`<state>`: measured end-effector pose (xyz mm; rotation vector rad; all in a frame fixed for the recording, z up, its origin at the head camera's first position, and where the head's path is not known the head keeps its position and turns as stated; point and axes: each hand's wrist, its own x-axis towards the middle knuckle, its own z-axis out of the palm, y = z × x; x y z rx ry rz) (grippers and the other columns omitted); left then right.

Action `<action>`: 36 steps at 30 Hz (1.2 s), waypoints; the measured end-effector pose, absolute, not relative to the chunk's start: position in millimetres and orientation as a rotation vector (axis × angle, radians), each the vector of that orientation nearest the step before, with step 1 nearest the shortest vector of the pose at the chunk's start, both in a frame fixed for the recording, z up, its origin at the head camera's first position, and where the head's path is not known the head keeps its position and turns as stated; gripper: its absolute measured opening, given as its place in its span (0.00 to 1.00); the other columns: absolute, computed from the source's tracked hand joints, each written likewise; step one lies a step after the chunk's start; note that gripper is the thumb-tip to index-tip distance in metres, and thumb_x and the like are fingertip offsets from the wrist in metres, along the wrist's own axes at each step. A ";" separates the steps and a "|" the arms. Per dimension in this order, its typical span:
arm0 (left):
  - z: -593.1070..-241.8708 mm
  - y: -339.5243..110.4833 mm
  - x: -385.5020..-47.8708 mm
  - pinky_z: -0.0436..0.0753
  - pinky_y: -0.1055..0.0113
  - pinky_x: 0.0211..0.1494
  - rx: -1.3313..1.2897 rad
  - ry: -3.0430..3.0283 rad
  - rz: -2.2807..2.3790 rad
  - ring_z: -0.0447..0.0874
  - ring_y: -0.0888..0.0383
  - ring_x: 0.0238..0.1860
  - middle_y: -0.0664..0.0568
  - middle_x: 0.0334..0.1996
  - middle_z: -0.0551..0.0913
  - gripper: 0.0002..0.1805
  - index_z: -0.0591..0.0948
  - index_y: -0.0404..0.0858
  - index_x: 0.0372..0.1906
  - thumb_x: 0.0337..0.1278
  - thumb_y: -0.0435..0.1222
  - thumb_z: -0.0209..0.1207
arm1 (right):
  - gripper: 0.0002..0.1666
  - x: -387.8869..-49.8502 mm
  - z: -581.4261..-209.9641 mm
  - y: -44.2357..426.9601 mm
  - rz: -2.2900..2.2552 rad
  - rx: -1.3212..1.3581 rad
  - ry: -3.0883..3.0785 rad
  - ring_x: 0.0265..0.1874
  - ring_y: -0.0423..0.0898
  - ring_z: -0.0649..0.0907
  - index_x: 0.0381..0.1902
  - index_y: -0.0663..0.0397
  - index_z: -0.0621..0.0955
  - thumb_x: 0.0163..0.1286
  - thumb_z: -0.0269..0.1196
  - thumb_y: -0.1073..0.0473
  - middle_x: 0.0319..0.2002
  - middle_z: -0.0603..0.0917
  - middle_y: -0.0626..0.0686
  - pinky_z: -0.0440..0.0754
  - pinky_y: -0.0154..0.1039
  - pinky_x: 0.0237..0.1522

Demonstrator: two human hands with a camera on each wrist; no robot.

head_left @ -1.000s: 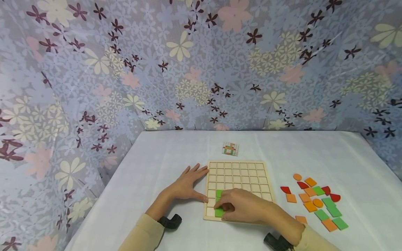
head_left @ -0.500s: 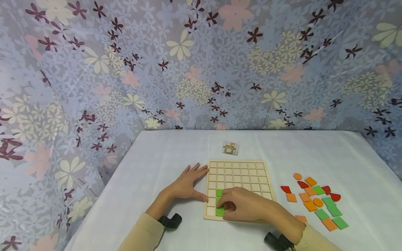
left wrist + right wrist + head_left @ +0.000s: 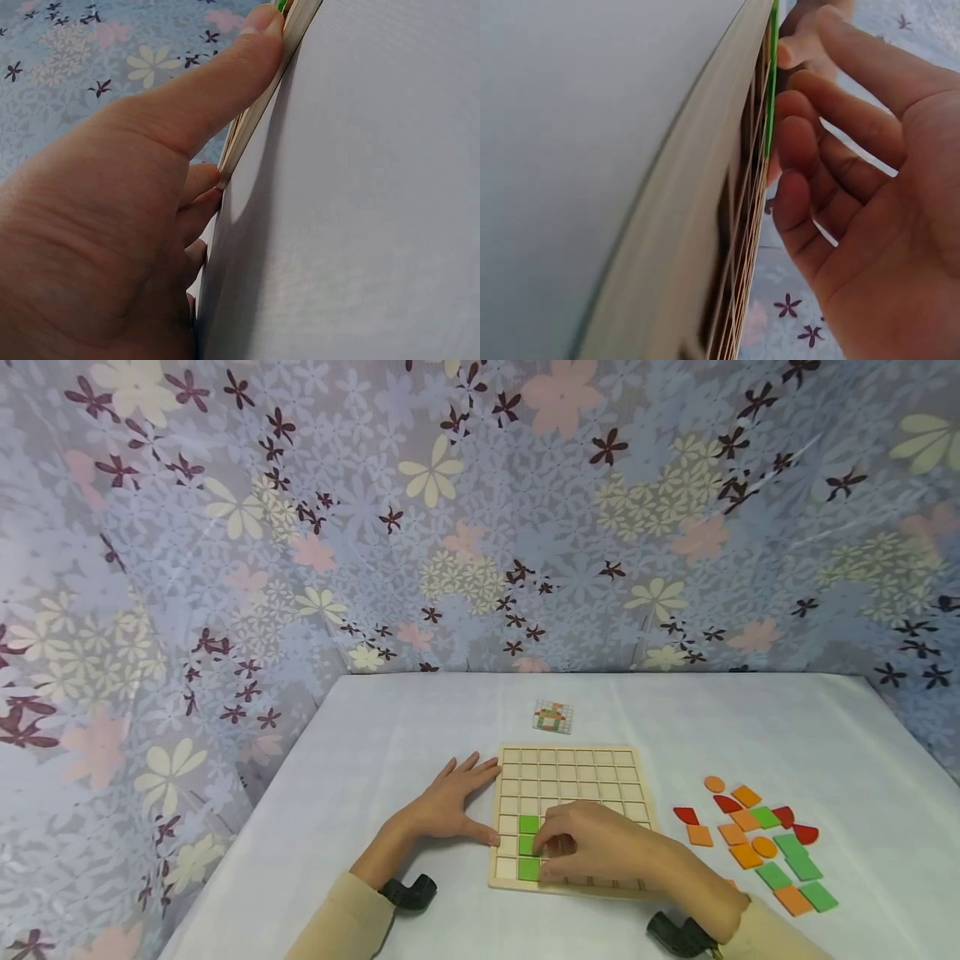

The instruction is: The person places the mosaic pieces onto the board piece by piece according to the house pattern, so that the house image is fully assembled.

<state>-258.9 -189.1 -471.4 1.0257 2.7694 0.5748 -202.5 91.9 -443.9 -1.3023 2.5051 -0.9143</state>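
A wooden grid board (image 3: 588,768) lies on the table, with three green square tiles (image 3: 528,824) stacked in one column near its lower left. My left hand (image 3: 444,806) lies spread along the board's left edge; its thumb and fingertips touch the rim, also seen in the left wrist view. Over the lower part of the board hovers my right hand (image 3: 592,843), just right of the green tiles. In the right wrist view its fingers (image 3: 799,142) are loosely bent, thumb apart, and nothing shows between them.
Right of the board lie loose orange, green and red tiles (image 3: 775,874) in square, round and curved-edge shapes. A small pattern card (image 3: 553,717) sits behind the board. Black wrist devices (image 3: 411,892) hang under both forearms. A flowered cloth (image 3: 480,527) rises behind the white table (image 3: 405,718).
My right hand has drawn slightly right and off the green tiles, leaving more of them visible. The left hand keeps its place at the board's edge.
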 end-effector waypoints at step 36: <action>-473.3 -188.4 -259.5 0.37 0.52 0.74 1.001 2.769 0.572 0.38 0.54 0.75 0.60 0.75 0.51 0.61 0.56 0.47 0.76 0.36 0.70 0.64 | 0.12 -205.0 -440.9 203.0 -0.999 -0.976 2.607 0.26 0.37 0.75 0.46 0.40 0.84 0.64 0.68 0.52 0.34 0.80 0.37 0.76 0.32 0.26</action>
